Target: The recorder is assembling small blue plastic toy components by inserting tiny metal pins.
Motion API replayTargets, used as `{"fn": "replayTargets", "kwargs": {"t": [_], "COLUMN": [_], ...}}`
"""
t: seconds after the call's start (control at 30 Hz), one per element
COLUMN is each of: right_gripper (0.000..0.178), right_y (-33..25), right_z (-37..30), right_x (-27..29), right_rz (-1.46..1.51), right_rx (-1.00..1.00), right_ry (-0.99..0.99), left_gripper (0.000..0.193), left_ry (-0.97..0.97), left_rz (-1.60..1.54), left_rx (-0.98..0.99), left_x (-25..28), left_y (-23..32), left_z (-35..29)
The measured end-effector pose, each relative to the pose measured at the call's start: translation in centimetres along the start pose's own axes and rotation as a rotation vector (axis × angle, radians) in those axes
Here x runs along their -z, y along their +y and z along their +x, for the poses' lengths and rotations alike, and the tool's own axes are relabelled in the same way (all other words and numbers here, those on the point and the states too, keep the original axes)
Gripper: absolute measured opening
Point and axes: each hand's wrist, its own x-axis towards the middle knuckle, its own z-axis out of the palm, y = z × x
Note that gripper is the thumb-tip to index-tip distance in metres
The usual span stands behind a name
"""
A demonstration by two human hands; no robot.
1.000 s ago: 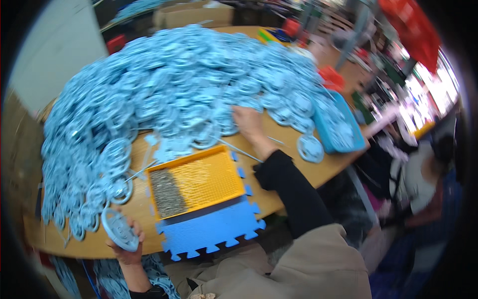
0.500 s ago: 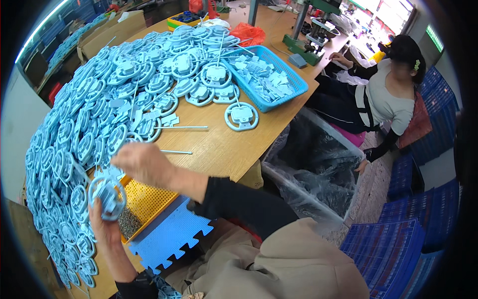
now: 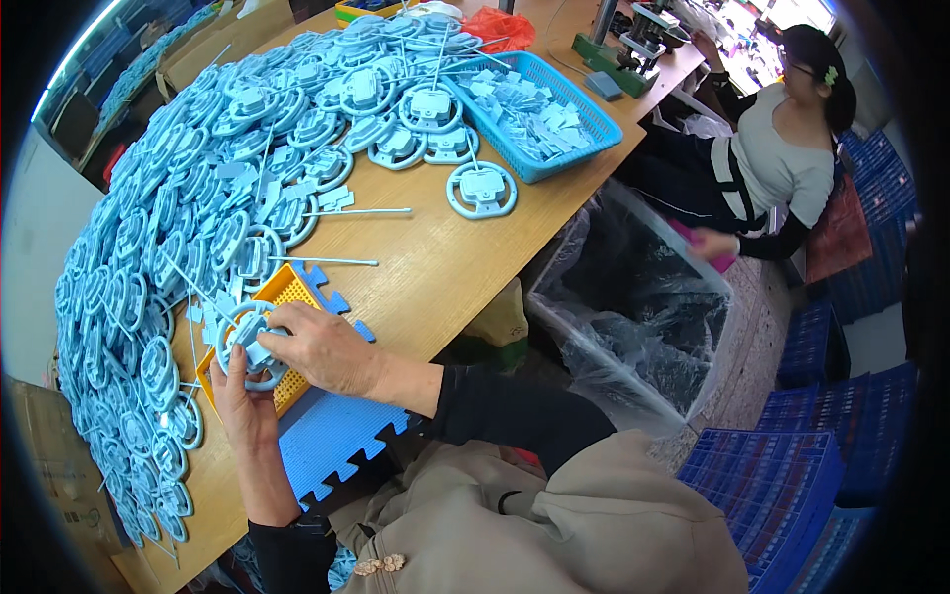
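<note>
The left hand curls round the rim of the blue wheel over the yellow tray, seemingly steadying it for the right hand, whose bent fingers meet its face; whether they pinch something, I cannot tell. Beyond, the wheel heap lies conveniently near.

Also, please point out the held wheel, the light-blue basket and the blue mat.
Held wheel [image 3: 246, 330], head view: middle part.
Light-blue basket [image 3: 574, 157], head view: front wall.
Blue mat [image 3: 332, 436], head view: top surface.
</note>
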Motion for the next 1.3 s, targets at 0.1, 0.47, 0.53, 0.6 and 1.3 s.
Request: {"fn": "replayTargets", "kwargs": {"t": [0.1,0.47,0.53,0.6,1.3], "right_gripper": [0.025,0.012,0.01,0.01,0.03], "right_y": [-0.7,0.4,-0.4,-0.8,0.3], "right_z": [0.4,1.0,1.5,2.0,1.5], "right_x": [0.4,0.2,-0.1,-0.7,-1.2], "right_rz": [0.214,1.269,1.306,1.326,0.929], "right_rx": [-0.233,-1.057,-1.088,-1.091,-0.753], "right_ry": [-0.027,-0.024,0.008,-0.015,-0.057], "left_gripper": [0.028,0.034,0.039,0.042,0.045], "left_ry": [-0.126,-0.122,-0.149,-0.157,-0.197], "left_rz": [0.099,-0.03,0.031,0.082,0.315], "left_rx": [-0.087,-0.379,-0.408,-0.463,-0.283], "left_x": [1.8,0.4,0.3,1.1,1.6], "left_y": [-0.3,-1.0,-0.3,-0.8,0.9], "left_z": [0.9,0.4,-0.2,-0.1,0.2]}}
